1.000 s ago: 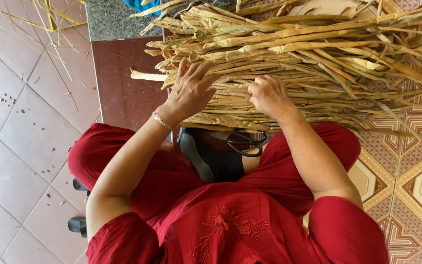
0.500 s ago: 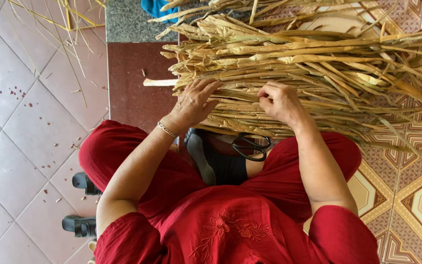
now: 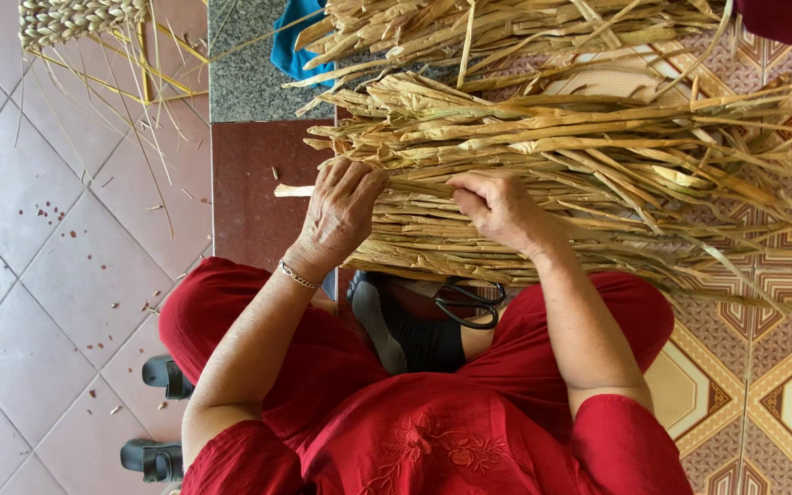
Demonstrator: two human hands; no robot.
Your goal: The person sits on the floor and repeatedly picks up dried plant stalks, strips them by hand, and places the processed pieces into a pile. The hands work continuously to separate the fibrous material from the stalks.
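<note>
A thick bundle of dried tan stalks (image 3: 579, 174) lies across my lap and the floor, its cut ends pointing left. My left hand (image 3: 339, 213), with a thin bracelet at the wrist, rests on the bundle's left end with its fingers curled into the stalks. Further along the bundle, my right hand (image 3: 499, 209) is closed around a few stalks. My red dress (image 3: 433, 431) fills the bottom of the view.
Black scissors (image 3: 469, 302) and a dark pouch (image 3: 410, 335) lie on my lap under the bundle. More loose stalks (image 3: 506, 27) lie beyond, over a blue cloth (image 3: 293, 46). A woven piece (image 3: 80, 18) sits top left. Black sandals (image 3: 165, 374) stand on the pink tiles.
My left hand's fingers have gone from spread flat on the bundle to curled into the stalk ends. My right hand has stayed closed on stalks. The view has shifted slightly.
</note>
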